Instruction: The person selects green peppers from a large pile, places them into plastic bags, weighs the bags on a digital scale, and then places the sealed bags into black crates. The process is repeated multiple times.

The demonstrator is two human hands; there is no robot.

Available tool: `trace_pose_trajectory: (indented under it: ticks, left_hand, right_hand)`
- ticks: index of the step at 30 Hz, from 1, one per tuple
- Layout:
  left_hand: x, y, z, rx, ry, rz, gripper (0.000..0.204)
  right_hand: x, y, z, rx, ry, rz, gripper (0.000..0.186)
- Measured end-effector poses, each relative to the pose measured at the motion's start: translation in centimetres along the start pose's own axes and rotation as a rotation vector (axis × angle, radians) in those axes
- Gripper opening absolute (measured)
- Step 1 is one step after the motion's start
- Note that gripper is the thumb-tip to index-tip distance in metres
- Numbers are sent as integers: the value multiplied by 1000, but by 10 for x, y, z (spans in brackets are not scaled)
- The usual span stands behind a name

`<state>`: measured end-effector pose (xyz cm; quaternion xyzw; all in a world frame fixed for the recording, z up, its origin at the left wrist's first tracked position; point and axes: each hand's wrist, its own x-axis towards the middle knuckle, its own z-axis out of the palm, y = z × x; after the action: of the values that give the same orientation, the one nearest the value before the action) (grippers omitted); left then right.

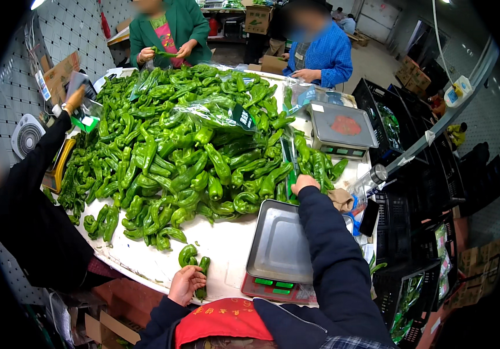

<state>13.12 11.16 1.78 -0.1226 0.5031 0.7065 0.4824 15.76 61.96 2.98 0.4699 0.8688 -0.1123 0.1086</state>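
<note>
Near the front table edge my left hand (186, 283) is closed round a few green peppers (204, 266), which stick out past its fingers. My right arm reaches forward across a digital scale with a bare metal pan (280, 241). Beyond that pan my right hand (305, 184) is closed on the edge of a clear plastic bag with green print (289, 160); its fingertips are partly hidden. A big heap of green peppers (168, 157) covers the table to the left of it. Another printed clear bag (218, 113) lies on top of the heap.
A second scale (343, 128) stands at the far right of the white table (145, 264). A phone (369, 217), a clear bottle (372, 177) and black crates (401, 232) are on the right. Co-workers stand at the left (35, 198) and far side (171, 35).
</note>
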Motion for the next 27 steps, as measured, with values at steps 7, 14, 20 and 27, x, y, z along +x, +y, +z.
trace_pose_trajectory:
  ticks: [7,14,20,27]
  left_hand:
    - [6,7,1,37,-30,-2,23]
    - [2,22,37,258,-208,46,30]
    - [8,33,78,233,-418,276,56]
    - [23,33,28,-96,-232,202,31]
  right_hand:
    - [26,29,3,305,277,8,20]
    - [-131,-29,-63,708,596,-870,8]
    - [-269,-93,-4,458,281,-1254,24]
    - [-324,-117,29,442,188,-1270,24]
